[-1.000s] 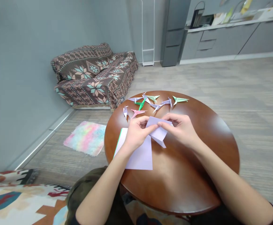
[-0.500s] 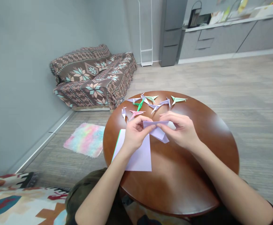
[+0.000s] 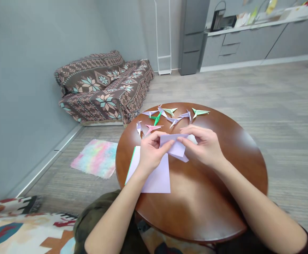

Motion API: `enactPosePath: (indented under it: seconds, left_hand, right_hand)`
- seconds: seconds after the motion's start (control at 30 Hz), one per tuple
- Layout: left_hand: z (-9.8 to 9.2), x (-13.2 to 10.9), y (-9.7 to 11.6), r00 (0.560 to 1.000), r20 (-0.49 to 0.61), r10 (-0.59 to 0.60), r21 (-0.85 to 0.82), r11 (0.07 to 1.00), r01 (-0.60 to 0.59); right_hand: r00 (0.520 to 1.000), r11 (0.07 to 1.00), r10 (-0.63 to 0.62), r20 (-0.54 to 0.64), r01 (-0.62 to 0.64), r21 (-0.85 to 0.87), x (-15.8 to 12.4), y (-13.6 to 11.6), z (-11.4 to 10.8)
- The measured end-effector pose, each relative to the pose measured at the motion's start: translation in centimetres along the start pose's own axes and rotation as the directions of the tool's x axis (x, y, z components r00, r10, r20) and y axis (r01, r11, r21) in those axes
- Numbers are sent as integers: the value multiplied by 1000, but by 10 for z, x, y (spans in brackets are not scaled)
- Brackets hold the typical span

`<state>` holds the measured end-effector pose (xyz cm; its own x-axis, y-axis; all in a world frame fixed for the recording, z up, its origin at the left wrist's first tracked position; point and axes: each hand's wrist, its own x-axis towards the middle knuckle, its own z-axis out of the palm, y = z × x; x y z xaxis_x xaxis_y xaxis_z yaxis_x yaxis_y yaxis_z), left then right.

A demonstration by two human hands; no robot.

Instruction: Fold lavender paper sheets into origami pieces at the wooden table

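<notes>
Pinching the folded lilac paper (image 3: 177, 150), left hand (image 3: 153, 151) at its nine o'clock, right hand (image 3: 203, 145) at its three, each grip closed, probably keeps the layers aligned.

Enclosed by grey walls (image 3: 21, 81). Laid with streaked grey flooring (image 3: 249, 95). Furnished with cloth-draped sofa (image 3: 103, 90), pastel rug (image 3: 96, 158), grey cabinets (image 3: 253, 46).

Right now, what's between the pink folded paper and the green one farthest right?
In the head view, two purple folded papers lie between the pink one and the light green one.
</notes>
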<state>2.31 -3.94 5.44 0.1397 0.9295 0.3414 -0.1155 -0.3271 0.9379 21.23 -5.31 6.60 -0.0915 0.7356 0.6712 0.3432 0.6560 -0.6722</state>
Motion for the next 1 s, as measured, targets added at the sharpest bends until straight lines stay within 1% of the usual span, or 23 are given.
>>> enactPosePath:
  seconds: [0.1,0.17,0.23,0.37,0.47,0.63,0.73,0.87,0.93,1.0]
  left_hand:
    - [-3,0,1,999,-19,-36,-4,999,36]
    - [-5,0,2,998,-8,-55,-6,998,55]
    - [-6,0,2,997,22,-69,7,998,68]
    - [-6,-2,3,993,100,-60,76,996,52]
    - [-4,-3,3,990,134,-47,124,992,31]
    - [-7,1,-1,982,177,-71,143,989,45]
    - [-14,5,-2,972,212,-103,155,985,71]
    - [-23,9,-3,978,178,-108,171,982,77]
    - [-25,9,-4,975,189,-120,172,981,87]
    - [-26,10,-5,965,226,-134,171,981,96]
  right_hand:
    - [997,998,62,-40,-61,35,1,3,-4]
    - [996,992,84,-18,-82,90,2,4,-5]
    - [995,989,82,58,-89,115,2,5,-5]
    - [973,996,43,229,-59,63,2,4,-2]
    - [958,999,31,285,-41,29,1,4,-1]
    - [952,1000,22,306,-24,3,1,10,-1]
    - [956,996,91,280,-93,-5,2,11,-4]
    - [948,980,196,252,-200,-9,4,11,-8]
    - [943,975,215,253,-222,-1,5,9,-8]
    - [944,972,223,243,-234,18,5,8,-6]
